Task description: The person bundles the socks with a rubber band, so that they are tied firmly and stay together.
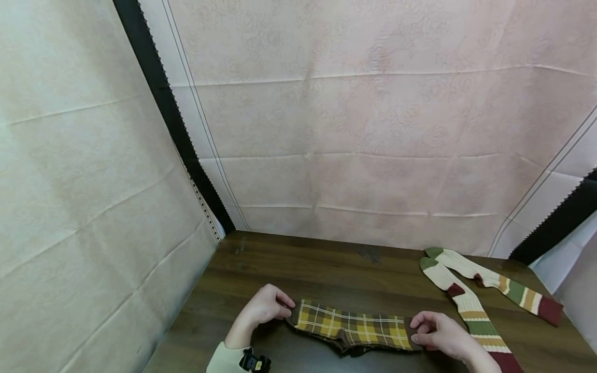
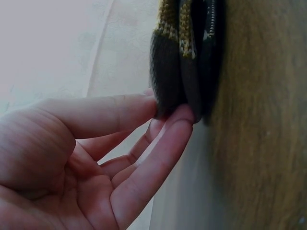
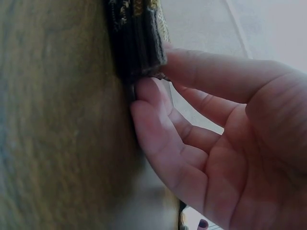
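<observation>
"Left hand (image 1: 265, 306)?"
"Fingers bent, thumb drawn near; pinching one dark end of layered plaid sock (image 1: 354, 328)."
"Right hand (image 1: 440, 334)?"
"Likewise; pinching opposite dark end."
"Sock's location?"
"Between both hands, at wooden table (image 1: 308, 267), left of two striped socks (image 1: 482, 327)."

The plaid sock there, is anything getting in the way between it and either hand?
Nothing visible does: the left hand and right hand each pinch one end of the plaid sock directly. The nearer striped sock lies beside the right hand, not between that hand and the plaid sock.
</observation>
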Available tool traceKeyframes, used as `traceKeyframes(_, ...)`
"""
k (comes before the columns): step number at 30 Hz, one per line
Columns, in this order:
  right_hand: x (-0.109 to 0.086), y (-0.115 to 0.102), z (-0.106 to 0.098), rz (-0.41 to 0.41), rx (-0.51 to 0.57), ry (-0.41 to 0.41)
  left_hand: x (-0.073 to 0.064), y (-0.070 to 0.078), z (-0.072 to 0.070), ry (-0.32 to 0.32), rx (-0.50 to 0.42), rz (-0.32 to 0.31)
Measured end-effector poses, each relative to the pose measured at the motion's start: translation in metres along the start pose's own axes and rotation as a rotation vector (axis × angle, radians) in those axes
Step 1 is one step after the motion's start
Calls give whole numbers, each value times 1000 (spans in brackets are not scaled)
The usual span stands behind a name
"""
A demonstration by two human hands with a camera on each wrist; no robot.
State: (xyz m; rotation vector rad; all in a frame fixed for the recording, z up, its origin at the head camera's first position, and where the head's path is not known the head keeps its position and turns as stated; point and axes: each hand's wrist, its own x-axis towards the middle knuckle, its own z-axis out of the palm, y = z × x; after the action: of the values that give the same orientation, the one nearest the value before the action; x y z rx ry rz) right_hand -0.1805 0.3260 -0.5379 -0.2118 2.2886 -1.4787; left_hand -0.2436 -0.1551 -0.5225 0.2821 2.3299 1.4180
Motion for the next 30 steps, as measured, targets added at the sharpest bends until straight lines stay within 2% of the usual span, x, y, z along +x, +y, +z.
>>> traceKeyframes(15,0,-2,0,18,-5,-3,-1,1,-1,6,6,5)
traceKeyframes(30,1,-1,-1,32,0,-5,0,-2,-4,6,-33,18)
